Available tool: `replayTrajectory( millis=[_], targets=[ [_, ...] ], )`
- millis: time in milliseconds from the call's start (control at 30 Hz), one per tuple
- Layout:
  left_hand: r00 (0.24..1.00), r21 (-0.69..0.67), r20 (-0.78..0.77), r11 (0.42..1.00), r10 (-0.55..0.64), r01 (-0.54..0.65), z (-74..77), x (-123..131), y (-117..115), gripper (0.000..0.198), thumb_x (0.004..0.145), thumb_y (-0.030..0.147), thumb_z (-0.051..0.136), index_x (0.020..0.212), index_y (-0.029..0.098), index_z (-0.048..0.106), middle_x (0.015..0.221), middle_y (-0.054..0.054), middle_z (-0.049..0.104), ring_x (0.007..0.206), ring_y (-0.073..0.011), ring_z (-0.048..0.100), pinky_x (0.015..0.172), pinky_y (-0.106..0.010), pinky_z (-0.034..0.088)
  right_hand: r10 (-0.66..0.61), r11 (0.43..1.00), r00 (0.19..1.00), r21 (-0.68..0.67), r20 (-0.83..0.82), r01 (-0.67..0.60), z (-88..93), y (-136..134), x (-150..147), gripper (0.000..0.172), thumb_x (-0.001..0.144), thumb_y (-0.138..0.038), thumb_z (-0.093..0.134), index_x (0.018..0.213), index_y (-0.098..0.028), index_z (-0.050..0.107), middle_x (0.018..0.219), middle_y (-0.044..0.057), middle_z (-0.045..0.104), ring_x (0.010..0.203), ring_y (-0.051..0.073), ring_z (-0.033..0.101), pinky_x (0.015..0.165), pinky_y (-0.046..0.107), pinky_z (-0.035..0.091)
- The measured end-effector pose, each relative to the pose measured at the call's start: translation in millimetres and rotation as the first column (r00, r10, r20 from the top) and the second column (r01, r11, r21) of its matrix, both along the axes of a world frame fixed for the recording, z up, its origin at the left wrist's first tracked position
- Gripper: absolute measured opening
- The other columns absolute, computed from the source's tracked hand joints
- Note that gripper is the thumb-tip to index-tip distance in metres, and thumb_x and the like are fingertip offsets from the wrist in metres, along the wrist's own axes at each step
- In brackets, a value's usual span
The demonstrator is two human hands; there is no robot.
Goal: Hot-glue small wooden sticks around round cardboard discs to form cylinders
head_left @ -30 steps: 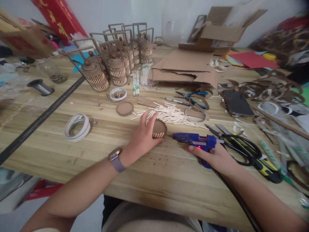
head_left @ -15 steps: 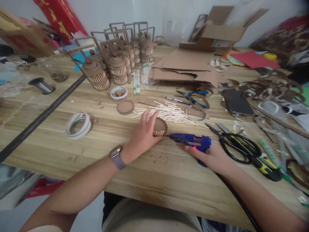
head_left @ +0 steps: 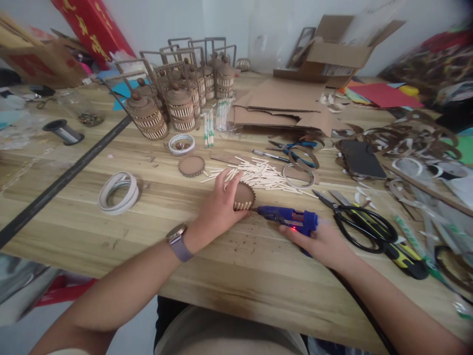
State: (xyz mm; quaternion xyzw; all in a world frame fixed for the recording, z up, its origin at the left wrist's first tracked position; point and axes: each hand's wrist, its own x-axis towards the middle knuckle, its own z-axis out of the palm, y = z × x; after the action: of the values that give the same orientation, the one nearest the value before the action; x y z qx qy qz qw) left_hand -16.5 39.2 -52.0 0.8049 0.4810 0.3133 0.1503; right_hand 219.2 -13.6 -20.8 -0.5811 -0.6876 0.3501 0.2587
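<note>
My left hand point(head_left: 220, 201) grips a round cardboard disc point(head_left: 245, 193) by its near left edge, thumb in front and fingers over the top. The disc has a scalloped brown rim, and several short pale sticks stand upright along its near side. In my right hand point(head_left: 325, 244) is a blue hot glue gun point(head_left: 286, 217) with a red light glowing. Its nozzle points left, at the rim of the disc near my left thumb. Just behind the disc lies a loose heap of short pale sticks point(head_left: 264, 172). Another scalloped cardboard disc point(head_left: 191, 166) lies to the left.
Black-handled scissors point(head_left: 364, 229) and a yellow-black utility knife point(head_left: 408, 259) lie right of the glue gun. White tape rolls point(head_left: 118, 192) sit at left. Finished lantern-like baskets point(head_left: 181, 106) stand at the back, beside flattened cardboard point(head_left: 283, 96). A phone point(head_left: 362, 159) rests at right.
The glue gun and my right hand have shifted very slightly left, with the nozzle still at the disc's rim. My left hand keeps its hold. The view has moved a little.
</note>
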Motion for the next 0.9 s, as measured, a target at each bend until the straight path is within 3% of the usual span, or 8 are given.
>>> replayTrajectory(
  millis=[433, 900],
  targets=[
    [1.000, 0.007, -0.003, 1.000, -0.003, 0.004, -0.5, -0.6, -0.4, 0.098, 0.069, 0.020, 0.086, 0.145, 0.031, 0.026, 0.150, -0.015, 0.028, 0.140, -0.0411, 0.037, 0.110, -0.060, 0.043, -0.005, 1.000, 1.000, 0.006, -0.024, 0.005, -1.0, -0.6, -4.1, 0.023, 0.075, -0.045, 0.065, 0.082, -0.026, 0.075, 0.086, 0.004, 0.080, 0.081, 0.030, 0.072, 0.074, 0.042, 0.059],
    [1.000, 0.003, -0.016, 1.000, 0.010, -0.010, 0.6, -0.2, -0.5, 0.098, 0.066, 0.019, 0.088, 0.144, 0.026, 0.030, 0.151, -0.016, 0.029, 0.138, -0.0395, 0.041, 0.106, -0.054, 0.048, -0.003, 1.000, 0.999, 0.028, 0.052, 0.001, -0.5, -1.6, -5.4, 0.029, 0.078, -0.047, 0.060, 0.086, -0.023, 0.075, 0.089, 0.008, 0.079, 0.083, 0.032, 0.073, 0.074, 0.043, 0.058]
  ],
)
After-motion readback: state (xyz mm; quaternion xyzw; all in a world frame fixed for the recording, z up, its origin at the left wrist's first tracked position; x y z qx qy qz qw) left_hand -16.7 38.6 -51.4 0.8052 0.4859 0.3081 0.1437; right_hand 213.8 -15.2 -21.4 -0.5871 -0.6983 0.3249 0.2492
